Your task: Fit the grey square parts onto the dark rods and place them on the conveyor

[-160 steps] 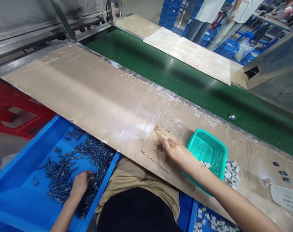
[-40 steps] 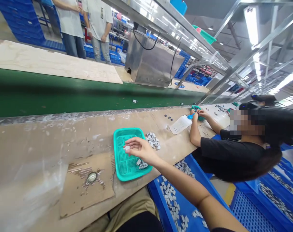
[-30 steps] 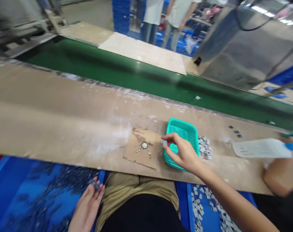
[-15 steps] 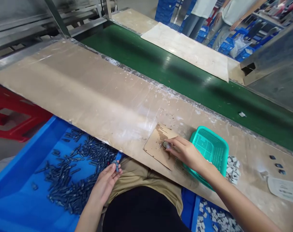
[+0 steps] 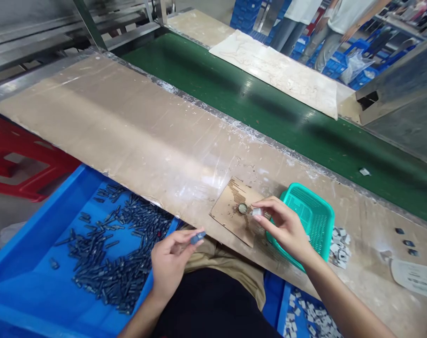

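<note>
Between the thumb and fingers of my left hand (image 5: pixel 173 258) is a dark blue piece (image 5: pixel 198 237), held over my lap near the table's front edge. My right hand (image 5: pixel 282 225) pinches a small white piece (image 5: pixel 256 212) above a cardboard sheet (image 5: pixel 227 206). A small round cap-like dish (image 5: pixel 242 208) rests on that cardboard, just left of the white piece. Right behind my right hand stands a green basket (image 5: pixel 326 211). Many dark blue pieces (image 5: pixel 104 272) lie in the blue bin (image 5: pixel 26 244) at my left.
White pieces (image 5: pixel 339 248) are piled right of the basket, and more (image 5: pixel 315 319) lie in a lower bin. A green conveyor belt (image 5: pixel 199 75) runs behind the table (image 5: pixel 122 122). A red stool (image 5: pixel 19 164) is at left. Two people stand beyond the belt.
My left hand has moved right and away from the bin with the dark blue piece. My right hand has drawn back right from the round dish, uncovering it and showing the white piece.
</note>
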{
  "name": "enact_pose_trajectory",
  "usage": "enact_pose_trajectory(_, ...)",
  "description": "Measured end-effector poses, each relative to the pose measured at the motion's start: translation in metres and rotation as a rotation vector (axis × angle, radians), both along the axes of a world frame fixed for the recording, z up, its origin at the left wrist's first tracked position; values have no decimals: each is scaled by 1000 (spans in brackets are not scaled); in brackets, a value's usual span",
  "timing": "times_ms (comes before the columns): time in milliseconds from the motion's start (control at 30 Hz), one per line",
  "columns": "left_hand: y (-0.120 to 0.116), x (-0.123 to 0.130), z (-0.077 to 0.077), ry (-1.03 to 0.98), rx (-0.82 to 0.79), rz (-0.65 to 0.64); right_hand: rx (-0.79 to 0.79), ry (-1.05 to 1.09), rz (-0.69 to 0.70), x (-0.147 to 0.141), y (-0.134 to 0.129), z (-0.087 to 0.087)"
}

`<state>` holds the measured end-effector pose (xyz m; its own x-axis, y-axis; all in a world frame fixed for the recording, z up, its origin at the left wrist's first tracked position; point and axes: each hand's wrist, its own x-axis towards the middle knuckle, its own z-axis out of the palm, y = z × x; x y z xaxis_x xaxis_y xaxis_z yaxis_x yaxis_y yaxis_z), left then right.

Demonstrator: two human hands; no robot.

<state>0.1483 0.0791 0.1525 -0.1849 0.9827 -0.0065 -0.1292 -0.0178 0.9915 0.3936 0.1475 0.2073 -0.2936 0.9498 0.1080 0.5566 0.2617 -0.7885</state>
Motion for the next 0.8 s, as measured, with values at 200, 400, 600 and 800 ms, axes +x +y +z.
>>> enact_pose_trajectory(200, 28, 35, 20, 345, 789, -132, 27, 316, -119, -15, -39, 23)
enact_pose_trajectory(400, 36, 51, 21, 392, 885, -123, 104, 248, -192, -16, -56, 25)
enact_pose_trajectory(600, 38, 45, 26, 460, 949, -244, 136, 198, -135, -14, -56, 22)
enact_pose_trajectory(800, 49, 37, 38, 546, 971, -431, 166, 187, -131, -12, -54, 15)
